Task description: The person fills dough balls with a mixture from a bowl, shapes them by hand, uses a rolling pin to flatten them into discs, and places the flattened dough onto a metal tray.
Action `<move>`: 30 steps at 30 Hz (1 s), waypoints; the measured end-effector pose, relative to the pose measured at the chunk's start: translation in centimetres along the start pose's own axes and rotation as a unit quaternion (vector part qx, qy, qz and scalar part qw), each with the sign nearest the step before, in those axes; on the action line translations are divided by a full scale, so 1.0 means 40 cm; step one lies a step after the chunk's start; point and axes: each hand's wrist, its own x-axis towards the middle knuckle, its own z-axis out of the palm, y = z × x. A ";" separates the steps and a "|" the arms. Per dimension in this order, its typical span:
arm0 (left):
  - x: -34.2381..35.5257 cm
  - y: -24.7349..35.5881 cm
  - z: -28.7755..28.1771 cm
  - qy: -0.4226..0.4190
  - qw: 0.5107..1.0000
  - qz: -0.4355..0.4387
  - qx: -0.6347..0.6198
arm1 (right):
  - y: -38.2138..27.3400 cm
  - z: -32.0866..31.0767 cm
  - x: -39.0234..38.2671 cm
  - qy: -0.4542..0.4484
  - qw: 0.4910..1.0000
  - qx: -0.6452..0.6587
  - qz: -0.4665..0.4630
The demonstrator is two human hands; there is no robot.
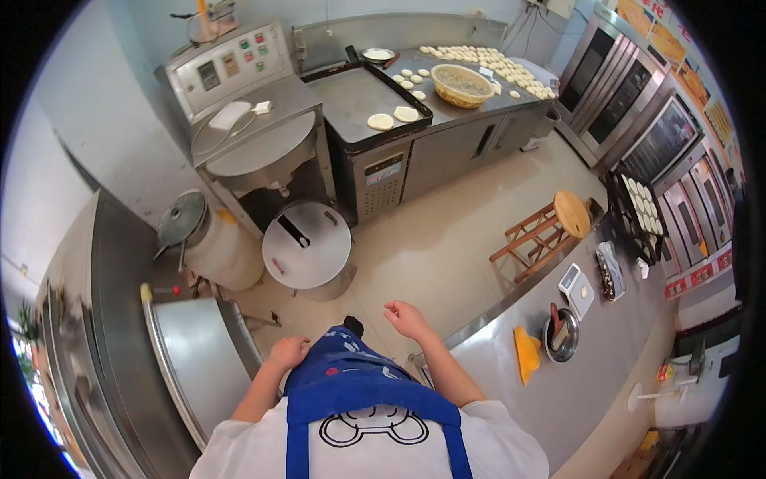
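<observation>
My left hand [290, 350] hangs empty at the left side of my blue apron [339, 371], its fingers loosely bent. My right hand [403, 318] is out beside the apron, empty, with slightly curled fingers apart. Nearest on my right is a steel worktable [487, 391] holding an orange cloth [527, 355], a steel bowl with wooden-handled tools [562, 343], a white scale [576, 291] and a black tray of pale pieces [636, 214]. On my left is a steel appliance [187, 351]. Ahead on the floor stands a large lidded steel pot [307, 255].
A far steel counter [487, 124] bears a griddle [359, 104] with two dough rounds, many dough pieces and a basin [461, 86]. A steel machine [251, 152], white barrel [227, 247] and wooden stool [535, 231] stand around the tiled floor; ovens [606, 88] line the right.
</observation>
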 end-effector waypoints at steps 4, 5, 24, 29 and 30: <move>0.293 0.071 -0.226 -0.004 0.995 0.096 0.020 | -0.002 -0.039 0.121 0.048 0.997 0.038 0.041; 0.363 0.079 -0.286 0.002 0.993 0.122 0.010 | -0.022 -0.066 0.140 0.080 0.993 0.048 0.067; 1.328 0.932 -0.400 -0.191 0.933 0.276 -0.126 | 0.621 -0.890 0.204 0.350 0.860 -0.046 0.369; 1.526 1.143 -0.550 -0.161 0.951 0.191 -0.183 | 0.566 -1.397 0.707 0.353 0.903 -0.067 0.235; 1.573 1.165 -0.525 -0.128 0.950 0.210 -0.193 | 0.574 -1.473 0.788 0.352 0.910 -0.080 0.206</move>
